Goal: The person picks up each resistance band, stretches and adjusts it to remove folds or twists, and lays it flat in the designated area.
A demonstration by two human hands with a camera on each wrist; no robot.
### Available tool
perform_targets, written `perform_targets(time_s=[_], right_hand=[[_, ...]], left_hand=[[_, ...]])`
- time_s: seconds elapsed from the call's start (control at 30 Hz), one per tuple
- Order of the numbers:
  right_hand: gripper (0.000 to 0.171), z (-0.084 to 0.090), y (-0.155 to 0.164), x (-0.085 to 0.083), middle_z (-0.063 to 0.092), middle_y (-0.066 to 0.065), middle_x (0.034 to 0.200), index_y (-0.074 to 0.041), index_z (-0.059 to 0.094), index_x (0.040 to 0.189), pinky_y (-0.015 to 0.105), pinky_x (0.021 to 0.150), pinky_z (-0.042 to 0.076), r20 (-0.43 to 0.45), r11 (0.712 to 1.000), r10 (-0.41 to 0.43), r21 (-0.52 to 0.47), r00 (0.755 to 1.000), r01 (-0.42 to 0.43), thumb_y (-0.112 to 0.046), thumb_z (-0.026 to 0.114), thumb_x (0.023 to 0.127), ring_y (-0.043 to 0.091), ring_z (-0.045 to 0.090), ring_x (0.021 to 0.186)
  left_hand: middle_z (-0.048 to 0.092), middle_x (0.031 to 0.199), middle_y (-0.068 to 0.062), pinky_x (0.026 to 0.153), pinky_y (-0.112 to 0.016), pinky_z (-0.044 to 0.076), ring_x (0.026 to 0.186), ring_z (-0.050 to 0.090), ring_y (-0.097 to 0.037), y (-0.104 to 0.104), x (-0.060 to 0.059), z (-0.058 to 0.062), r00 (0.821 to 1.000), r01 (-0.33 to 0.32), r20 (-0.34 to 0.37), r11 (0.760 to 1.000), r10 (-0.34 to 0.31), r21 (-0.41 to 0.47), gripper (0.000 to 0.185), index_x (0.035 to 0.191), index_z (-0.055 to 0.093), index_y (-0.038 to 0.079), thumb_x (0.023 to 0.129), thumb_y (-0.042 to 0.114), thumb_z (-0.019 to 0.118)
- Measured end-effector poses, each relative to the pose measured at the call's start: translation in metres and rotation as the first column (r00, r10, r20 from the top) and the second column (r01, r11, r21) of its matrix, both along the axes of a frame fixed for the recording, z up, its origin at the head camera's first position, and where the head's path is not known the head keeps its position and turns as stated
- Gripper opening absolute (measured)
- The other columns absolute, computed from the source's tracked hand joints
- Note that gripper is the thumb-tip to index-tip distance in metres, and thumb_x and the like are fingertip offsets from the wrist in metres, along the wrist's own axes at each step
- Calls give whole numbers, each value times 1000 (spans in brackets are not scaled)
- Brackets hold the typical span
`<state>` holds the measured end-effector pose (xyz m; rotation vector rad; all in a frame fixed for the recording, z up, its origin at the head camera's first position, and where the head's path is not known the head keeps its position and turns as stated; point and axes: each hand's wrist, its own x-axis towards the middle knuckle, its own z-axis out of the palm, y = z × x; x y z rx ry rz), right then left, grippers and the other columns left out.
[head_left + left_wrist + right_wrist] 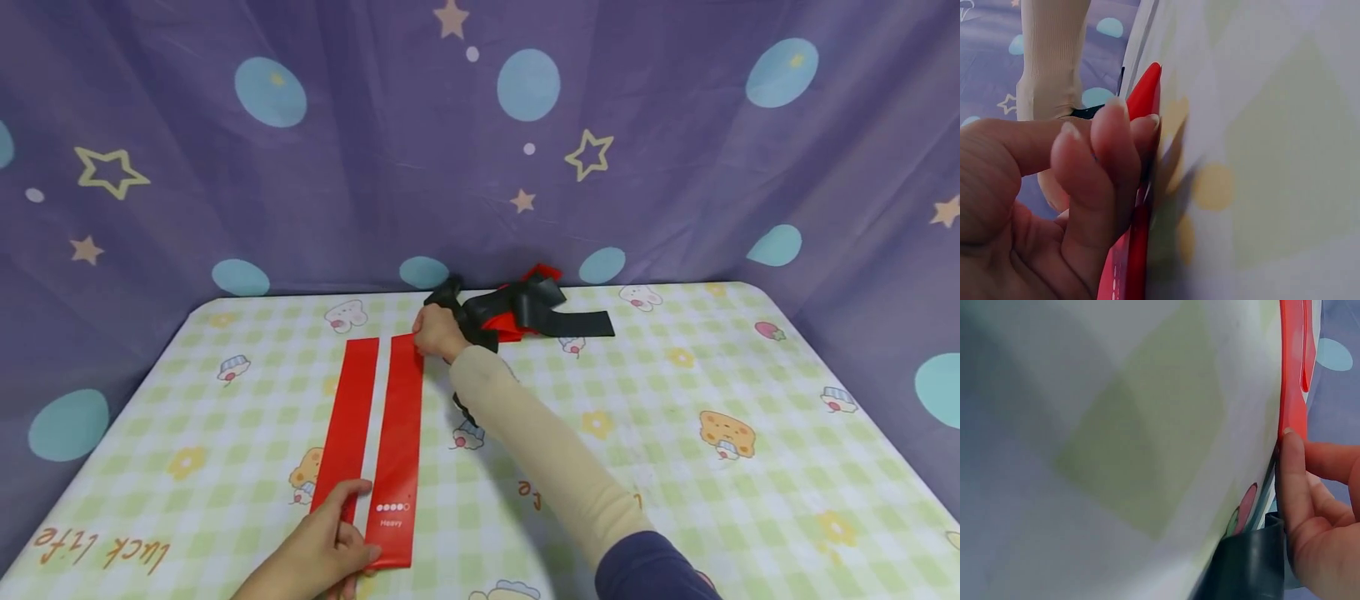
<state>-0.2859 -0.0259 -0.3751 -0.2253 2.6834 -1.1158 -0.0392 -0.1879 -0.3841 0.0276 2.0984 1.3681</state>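
Two flat red bands, a left one [353,417] and a right one [400,417], lie side by side on the table with a narrow pale gap between them. White dots and the word "Heavy" mark the right band near its close end. My left hand [318,542] is at that end, its thumb and curled fingers holding the band's left edge; the grip is partly hidden. In the left wrist view, fingertips [1154,122] touch red material. Farther back, my right hand [438,333] pinches the right band's far end; the right wrist view shows the red end [1293,406] at the fingers.
Right beside my right hand, black bands [532,308] lie in a loose heap over more red band [502,325] at the table's back edge. Patterned cloth covers the table [675,500]. A purple curtain [390,125] hangs behind it.
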Motion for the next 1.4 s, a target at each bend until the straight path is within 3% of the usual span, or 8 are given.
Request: perform_targets(time_s=[0.13, 0.4, 0.7, 1.03, 1.4], right_hand=[[12, -1, 0, -1, 62, 5, 84, -5, 65, 87, 20, 53, 41, 7, 1000, 3, 1, 1000, -3, 2, 66, 77, 17, 52, 71], [16, -1, 3, -2, 66, 7, 100, -4, 68, 99, 21, 63, 46, 17, 998, 64, -13, 998, -64, -5, 62, 84, 17, 54, 80], [23, 3, 5, 0, 65, 8, 104, -3, 66, 108, 22, 65, 45, 58, 994, 101, -51, 993, -98, -8, 64, 86, 17, 53, 80], [30, 6, 6, 1, 68, 7, 111, -5, 67, 114, 22, 70, 48, 54, 989, 144, 25, 988, -146, -14, 67, 86, 15, 57, 84], [27, 19, 28, 0, 65, 10, 115, -2, 66, 113, 28, 83, 51, 4, 979, 196, -51, 981, -196, -7, 62, 87, 22, 60, 98]], left_hand=[[61, 66, -5, 44, -22, 41, 48, 53, -14, 1, 0, -1, 1000, -4, 16, 998, 5, -58, 82, 140, 18, -5, 85, 23, 71], [62, 64, -4, 44, -24, 42, 46, 51, -14, 5, -2, -1, 1000, -24, 3, 985, 24, -170, 83, 140, 20, -5, 83, 22, 73], [61, 63, -4, 44, -24, 42, 45, 50, -13, 4, -2, 0, 1000, -19, -13, 985, 17, -174, 80, 138, 22, -6, 83, 20, 73], [60, 62, -4, 44, -23, 39, 44, 48, -13, 4, -1, 1, 1000, -4, -3, 974, 4, -226, 78, 137, 26, -4, 82, 23, 74], [50, 61, -4, 49, -21, 33, 53, 46, -17, 11, -4, 3, 996, -56, -86, 924, 25, -379, 73, 133, 39, 3, 77, 28, 78]])
